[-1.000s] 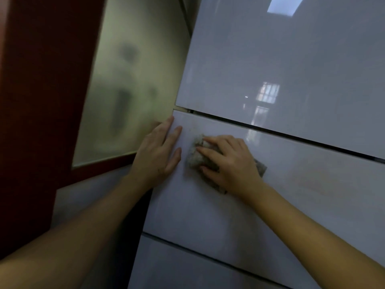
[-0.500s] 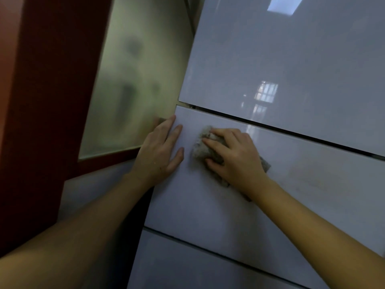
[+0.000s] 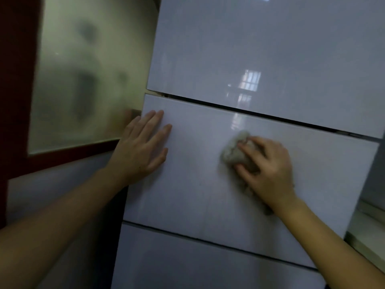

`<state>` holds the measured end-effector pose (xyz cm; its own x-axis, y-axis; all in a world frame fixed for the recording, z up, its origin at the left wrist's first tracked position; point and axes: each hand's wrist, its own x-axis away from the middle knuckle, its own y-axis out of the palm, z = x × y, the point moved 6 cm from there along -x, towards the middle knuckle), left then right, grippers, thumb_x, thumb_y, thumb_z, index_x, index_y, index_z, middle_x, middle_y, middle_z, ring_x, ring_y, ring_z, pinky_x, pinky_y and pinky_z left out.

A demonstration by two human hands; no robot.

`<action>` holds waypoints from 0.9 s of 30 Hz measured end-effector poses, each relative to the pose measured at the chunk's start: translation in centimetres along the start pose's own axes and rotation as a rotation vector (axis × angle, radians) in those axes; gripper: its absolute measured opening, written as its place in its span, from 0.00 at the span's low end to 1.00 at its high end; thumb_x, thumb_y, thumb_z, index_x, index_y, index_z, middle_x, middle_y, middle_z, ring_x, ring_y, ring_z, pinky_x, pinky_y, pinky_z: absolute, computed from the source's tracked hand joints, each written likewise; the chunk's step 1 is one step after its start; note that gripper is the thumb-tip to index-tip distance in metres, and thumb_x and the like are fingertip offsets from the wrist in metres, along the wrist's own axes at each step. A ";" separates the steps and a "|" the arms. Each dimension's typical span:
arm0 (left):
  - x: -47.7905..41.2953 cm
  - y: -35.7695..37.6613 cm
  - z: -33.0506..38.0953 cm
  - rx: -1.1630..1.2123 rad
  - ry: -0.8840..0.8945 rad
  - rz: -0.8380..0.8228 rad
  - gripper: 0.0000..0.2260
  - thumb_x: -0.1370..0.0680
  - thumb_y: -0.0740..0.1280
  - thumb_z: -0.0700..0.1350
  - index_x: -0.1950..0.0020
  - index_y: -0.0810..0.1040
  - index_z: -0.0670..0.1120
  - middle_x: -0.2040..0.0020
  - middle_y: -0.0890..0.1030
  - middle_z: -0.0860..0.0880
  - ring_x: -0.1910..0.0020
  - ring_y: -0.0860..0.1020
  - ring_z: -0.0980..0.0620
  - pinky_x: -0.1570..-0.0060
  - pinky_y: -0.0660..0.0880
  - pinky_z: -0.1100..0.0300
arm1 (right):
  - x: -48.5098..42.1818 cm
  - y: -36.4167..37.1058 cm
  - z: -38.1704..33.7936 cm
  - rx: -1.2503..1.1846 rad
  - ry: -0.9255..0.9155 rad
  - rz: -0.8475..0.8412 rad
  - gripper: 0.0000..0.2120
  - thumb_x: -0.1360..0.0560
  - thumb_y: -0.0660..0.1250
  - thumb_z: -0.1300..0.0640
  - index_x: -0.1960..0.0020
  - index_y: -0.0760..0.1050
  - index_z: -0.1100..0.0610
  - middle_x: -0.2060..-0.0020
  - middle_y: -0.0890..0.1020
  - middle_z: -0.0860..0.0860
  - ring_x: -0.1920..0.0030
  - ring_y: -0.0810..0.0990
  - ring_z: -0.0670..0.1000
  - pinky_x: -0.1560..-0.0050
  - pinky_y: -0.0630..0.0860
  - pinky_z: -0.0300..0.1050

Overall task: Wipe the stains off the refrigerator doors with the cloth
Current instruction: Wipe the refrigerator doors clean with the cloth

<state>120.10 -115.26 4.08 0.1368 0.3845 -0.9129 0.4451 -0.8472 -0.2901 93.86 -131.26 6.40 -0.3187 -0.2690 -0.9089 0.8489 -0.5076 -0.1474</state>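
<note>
Fingers of the right hand grasping the cloth, pressed against the middle refrigerator door, left hand flat on it, fingers released, well left of the cloth

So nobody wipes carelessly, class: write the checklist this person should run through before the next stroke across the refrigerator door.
1. Grip: right hand bent over the bunched cloth: ok.
2. Contact: cloth pressed on the middle door: ok.
3. Brace: left hand flat near that door's left edge, apart from the cloth: ok.
4. Stains remaining on the middle door: cannot tell; glare and blur.
5. Stains on the upper door: cannot tell.
</note>
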 end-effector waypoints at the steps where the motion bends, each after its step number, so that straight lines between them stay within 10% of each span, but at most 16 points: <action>1: -0.1 0.1 0.4 -0.009 0.012 -0.002 0.27 0.18 0.57 0.55 0.23 0.67 0.43 0.20 0.60 0.38 0.21 0.60 0.38 0.24 0.60 0.39 | -0.3 -0.7 1.5 0.006 0.094 0.048 0.20 0.26 0.74 0.50 0.36 0.81 0.57 0.39 0.80 0.60 0.43 0.77 0.63 0.42 0.73 0.55; 6: -1.7 0.2 2.4 0.014 -0.045 -0.002 0.28 0.18 0.54 0.57 0.22 0.65 0.45 0.19 0.58 0.39 0.19 0.57 0.39 0.22 0.57 0.38 | -0.3 -0.4 1.4 -0.034 0.246 0.084 0.21 0.27 0.74 0.52 0.35 0.80 0.56 0.38 0.78 0.59 0.40 0.76 0.62 0.40 0.71 0.54; 12: -3.5 1.5 6.1 0.021 -0.024 0.029 0.28 0.18 0.55 0.57 0.21 0.63 0.45 0.19 0.58 0.39 0.19 0.56 0.39 0.22 0.56 0.38 | 4.0 2.0 -4.4 -0.067 -0.250 -0.129 0.17 0.23 0.72 0.48 0.39 0.83 0.56 0.39 0.82 0.59 0.43 0.81 0.61 0.44 0.75 0.53; 22: -3.6 2.1 6.6 0.075 -0.080 0.106 0.29 0.18 0.56 0.57 0.22 0.64 0.43 0.19 0.59 0.38 0.19 0.56 0.38 0.22 0.54 0.37 | 1.3 -2.7 5.4 -0.033 0.281 0.099 0.21 0.26 0.74 0.51 0.34 0.80 0.56 0.38 0.78 0.58 0.39 0.75 0.60 0.37 0.72 0.55; 27: -3.6 2.3 7.0 0.120 -0.131 0.093 0.30 0.19 0.56 0.58 0.22 0.63 0.43 0.19 0.56 0.39 0.18 0.53 0.39 0.21 0.51 0.36 | 4.3 -1.3 2.1 0.009 -0.086 -0.079 0.20 0.25 0.74 0.48 0.36 0.82 0.56 0.38 0.81 0.59 0.41 0.78 0.61 0.43 0.74 0.54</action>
<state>114.42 -121.18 4.66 0.0527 0.2578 -0.9647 0.3260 -0.9176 -0.2274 90.45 -133.47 3.49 -0.4198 -0.2970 -0.8576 0.8160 -0.5372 -0.2134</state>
